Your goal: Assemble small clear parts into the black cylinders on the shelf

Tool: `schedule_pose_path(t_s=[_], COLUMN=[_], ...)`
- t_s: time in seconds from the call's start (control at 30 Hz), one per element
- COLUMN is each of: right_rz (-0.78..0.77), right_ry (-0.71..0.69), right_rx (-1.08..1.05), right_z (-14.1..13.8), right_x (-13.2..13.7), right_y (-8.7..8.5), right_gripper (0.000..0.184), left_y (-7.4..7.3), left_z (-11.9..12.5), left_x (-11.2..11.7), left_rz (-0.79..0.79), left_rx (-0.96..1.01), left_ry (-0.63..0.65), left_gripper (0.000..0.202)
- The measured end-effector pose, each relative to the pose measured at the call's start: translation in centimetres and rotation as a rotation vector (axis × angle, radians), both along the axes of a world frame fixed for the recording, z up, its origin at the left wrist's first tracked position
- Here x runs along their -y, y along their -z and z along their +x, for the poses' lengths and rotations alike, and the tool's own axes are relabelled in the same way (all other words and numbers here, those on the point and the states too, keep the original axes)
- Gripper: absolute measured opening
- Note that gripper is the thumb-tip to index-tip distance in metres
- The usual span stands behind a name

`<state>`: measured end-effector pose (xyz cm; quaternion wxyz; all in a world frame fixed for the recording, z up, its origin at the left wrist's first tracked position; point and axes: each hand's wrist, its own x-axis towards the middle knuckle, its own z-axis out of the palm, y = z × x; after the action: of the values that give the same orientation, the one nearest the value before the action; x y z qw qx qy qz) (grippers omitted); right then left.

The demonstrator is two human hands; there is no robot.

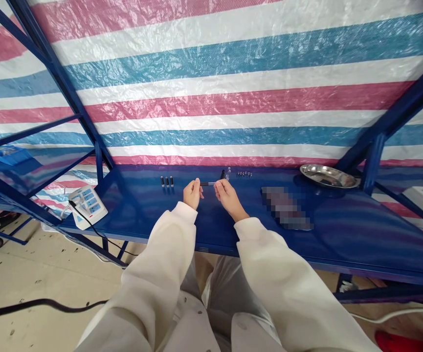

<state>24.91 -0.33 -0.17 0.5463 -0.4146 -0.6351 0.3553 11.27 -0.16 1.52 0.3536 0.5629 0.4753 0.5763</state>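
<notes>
Above the blue tabletop, both my hands hold a slim pen-like tube (207, 184) level between them. Its left part is dark and its right part pale or clear. My left hand (192, 193) is closed on the dark end, thumb uppermost. The fingers of my right hand (228, 197) pinch the other end. Just beyond my right hand are a short black piece (222, 174) and a small clear piece (228, 172), both too small to name. Three short black cylinders (167, 182) with light tips stand in a row left of my hands.
Several small shiny metal pieces (244, 174) lie at the back of the table (141, 210). To the right are a blurred-out flat object (286, 208) and an oval steel dish (328, 176). A white power strip (88, 206) with a black cable sits at the left edge, near blue frame posts.
</notes>
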Motion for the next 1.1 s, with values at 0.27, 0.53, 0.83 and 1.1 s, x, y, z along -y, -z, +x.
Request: schedule_pose_path(t_s=[0.27, 0.53, 0.83, 1.1], right_rz=[0.083, 0.105, 0.134, 0.081], right_ry=[0.077, 0.181, 0.089, -0.040], right_rx=[0.219, 0.570, 0.332, 0.332], right_z=[0.2, 0.9, 0.3, 0.1], right_x=[0.1, -0.2, 0.1, 0.5], right_y=[-0.5, 0.4, -0.3, -0.8], right_gripper=[0.032, 0.012, 0.024, 0.028], left_y=[0.0, -0.1, 0.2, -0.1], left_z=[-0.1, -0.2, -0.1, -0.2], left_x=[-0.4, -0.7, -0.6, -0.3], left_rz=[0.023, 0.021, 0.002, -0.078], left_rx=[0.081, 0.134, 0.069, 0.062], left_ry=[-0.022, -0.150, 0.080, 0.227], left_gripper=[0.041, 0.033, 0.034, 0.037])
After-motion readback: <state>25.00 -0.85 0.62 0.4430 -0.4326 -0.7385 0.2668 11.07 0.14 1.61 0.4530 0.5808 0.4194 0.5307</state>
